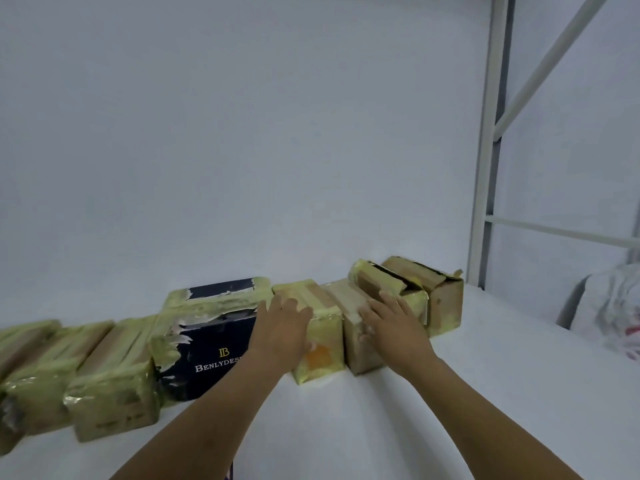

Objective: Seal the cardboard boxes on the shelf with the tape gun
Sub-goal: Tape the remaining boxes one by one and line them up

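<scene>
the left hand [282, 327] lies flat with its fingers spread on the top front of a small yellow-taped box [320, 355], gripping nothing. the right hand [391, 327] lies the same way over the plain brown box [358, 355] next to it, fingers fairly straight and thumb against the front face. it looks released rather than clenched, though blur hides the fingertips. neither hand has the tape gun, and it is nowhere in view.

the first risk follows from that: a flap pressed down now will likely spring up while a hand goes off for the gun. the two boxes touch each other and are small and probably light, so an uneven push could slide them back or tip them into the neighbours. just right of the brown box, the open box [388, 289] has its flaps up and leans on the row, so a knock from the right wrist could fold a flap inward or spill it. on the left, the dark blue box [207, 344] carries torn, wrinkled tape that could catch a sleeve or a fresh strip. the shelf [381, 427] is smooth and white, so boxes may skate under tape-gun pressure unless one hand braces them.
</scene>
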